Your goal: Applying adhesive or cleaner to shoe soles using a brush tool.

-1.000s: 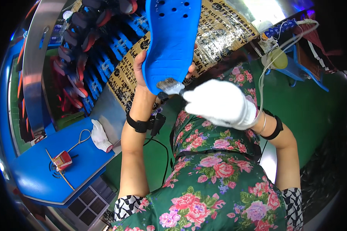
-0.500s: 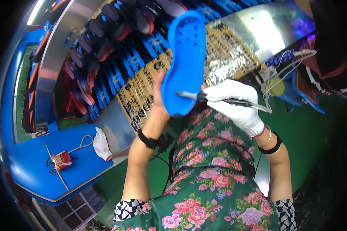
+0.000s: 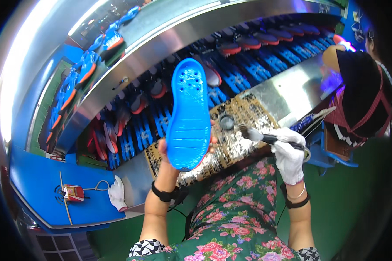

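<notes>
My bare left hand (image 3: 163,150) grips a blue shoe sole (image 3: 188,117) by its near end, fingers wrapped round both edges. The sole's inner face is turned up, glossy and wet-looking, with small holes at the far end and ridges across the middle. A little red shows along its lower right edge. In a white knitted glove, my right hand (image 3: 289,153) is closed on a brush (image 3: 268,138) with a dark handle. The bristles point left, apart from the sole, near a small round dark dish (image 3: 226,122) on the brown covered work surface (image 3: 248,148).
Beyond the work surface runs a conveyor (image 3: 270,65) carrying several shoe parts and blue soles. More blue soles line a shelf (image 3: 69,87) at left. A white glove (image 3: 117,193) and a red box (image 3: 74,193) lie on the blue table. Another person (image 3: 361,95) sits at right.
The brush has left the sole and moved right, over the work surface. The sole has shifted down and left, with its inner face turned more toward me. My view has swung right.
</notes>
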A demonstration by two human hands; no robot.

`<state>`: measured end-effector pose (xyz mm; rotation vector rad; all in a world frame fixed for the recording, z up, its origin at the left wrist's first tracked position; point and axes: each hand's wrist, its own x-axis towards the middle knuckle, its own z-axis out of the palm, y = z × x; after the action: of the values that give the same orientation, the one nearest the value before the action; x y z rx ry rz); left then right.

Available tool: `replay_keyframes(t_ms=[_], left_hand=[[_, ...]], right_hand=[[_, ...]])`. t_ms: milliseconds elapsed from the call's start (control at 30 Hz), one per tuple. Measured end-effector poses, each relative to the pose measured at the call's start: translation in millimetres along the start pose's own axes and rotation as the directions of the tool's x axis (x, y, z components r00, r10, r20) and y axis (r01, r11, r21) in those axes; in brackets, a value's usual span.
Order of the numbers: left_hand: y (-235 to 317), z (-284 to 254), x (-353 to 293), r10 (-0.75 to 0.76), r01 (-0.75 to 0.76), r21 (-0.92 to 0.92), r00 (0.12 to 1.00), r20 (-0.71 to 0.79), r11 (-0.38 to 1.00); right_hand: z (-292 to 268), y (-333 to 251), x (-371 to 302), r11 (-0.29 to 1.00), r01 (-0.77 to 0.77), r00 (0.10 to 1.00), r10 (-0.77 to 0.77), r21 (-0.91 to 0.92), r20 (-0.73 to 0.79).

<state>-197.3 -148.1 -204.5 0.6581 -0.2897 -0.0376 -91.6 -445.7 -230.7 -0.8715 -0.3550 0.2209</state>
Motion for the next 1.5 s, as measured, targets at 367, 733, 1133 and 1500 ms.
replay_keyframes(t_ms=[367,733,1133,1500], left_hand=[[220,33,192,0.282,-0.296,-0.454,0.954,-0.100,0.840],[121,40,282,0.687,-0.450,0.781,0.726,0.038,0.433],[112,21,523,0.493,0.346,0.741,0.869,-0.024,-0.575],[210,-7,459,0.796,0.069,0.978,0.595,0.116,-0.195]], right_hand=[[16,61,15,0.980,-0.194,0.979,0.197,-0.049,0.061],[-6,75,5,0.957,-0.288,0.956,0.290,-0.038,0.050],[-57,83,31,0.947,-0.305,0.942,0.316,0.105,-0.115],[-41,75,26,0.929,-0.349,0.937,0.350,0.120,0.018]])
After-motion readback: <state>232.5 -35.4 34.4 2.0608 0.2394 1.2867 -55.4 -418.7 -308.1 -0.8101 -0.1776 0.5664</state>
